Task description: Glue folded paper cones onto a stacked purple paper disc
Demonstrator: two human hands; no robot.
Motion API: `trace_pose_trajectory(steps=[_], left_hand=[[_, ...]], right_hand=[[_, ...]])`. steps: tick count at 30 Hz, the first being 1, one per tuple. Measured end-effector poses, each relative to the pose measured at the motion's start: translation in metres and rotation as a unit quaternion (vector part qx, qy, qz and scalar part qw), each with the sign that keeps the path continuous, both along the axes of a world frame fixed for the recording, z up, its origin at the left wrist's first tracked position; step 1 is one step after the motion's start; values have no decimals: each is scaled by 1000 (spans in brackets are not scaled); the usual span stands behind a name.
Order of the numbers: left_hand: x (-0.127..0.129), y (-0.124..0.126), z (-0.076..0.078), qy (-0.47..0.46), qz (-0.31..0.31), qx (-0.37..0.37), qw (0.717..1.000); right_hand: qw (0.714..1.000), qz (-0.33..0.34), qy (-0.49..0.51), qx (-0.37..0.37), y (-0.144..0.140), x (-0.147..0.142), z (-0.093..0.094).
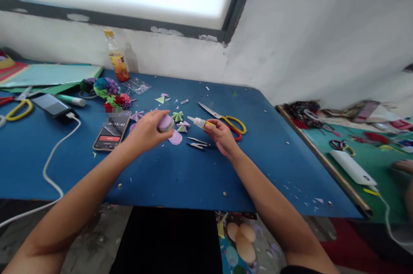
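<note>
Head view: our left hand (147,131) grips a round purple piece (165,123). We hold a small nozzled bottle (200,122) in our right hand (223,137), near the scissors (220,116).

Both arms are bare and reach forward from the lower corners of the view, so that they come nearer to each other toward the hands. The left arm (93,183) runs up and to the right; the right arm (266,198) runs up and to the left. The left hand (149,131) shows its back, with the fingers (157,115) bent above and the thumb (165,135) below, closed in a grip. The left wrist (128,146) looks almost straight. The right hand (222,137) is also closed in a grip, its fingers curled inward, beyond the right wrist (238,157). The two hands are apart, at almost equal height.
</note>
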State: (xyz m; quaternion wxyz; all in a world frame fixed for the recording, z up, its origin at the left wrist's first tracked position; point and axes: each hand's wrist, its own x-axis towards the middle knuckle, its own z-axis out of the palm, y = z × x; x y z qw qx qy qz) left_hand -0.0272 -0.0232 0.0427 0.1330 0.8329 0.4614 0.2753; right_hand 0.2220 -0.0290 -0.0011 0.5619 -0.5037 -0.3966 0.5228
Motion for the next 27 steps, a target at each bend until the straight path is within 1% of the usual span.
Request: trace_pose_trajectory(steps=[2,3,4,6,9,11,13,16,22,27], left_hand=[[-10,15,9,0,69,0,998],[-15,21,10,4,90,-3,996],[-19,26,9,7,104,-7,995],[-24,30,2,17,110,-21,994],[-29,30,-12,63,84,-48,993],[-33,29,-17,99,70,-56,991],[-36,28,-18,117,63,-59,989],[-40,28,-14,131,45,-67,988],[-40,29,-12,176,-44,-109,977],[-34,24,-14,186,-52,-139,971]], right_hand=[[1000,-1,7,1,1,1,2],[1000,-1,11,2,1,1,2],[1000,-1,14,4,1,2,3],[1000,-2,21,5,1,3,4],[1000,-4,26,2,2,6,3],[1000,-8,29,-2,3,8,2],[999,-12,31,-6,3,9,1],[999,-10,32,-12,4,9,-1],[999,0,32,4,3,7,-1],[998,25,20,51,-2,3,3]])
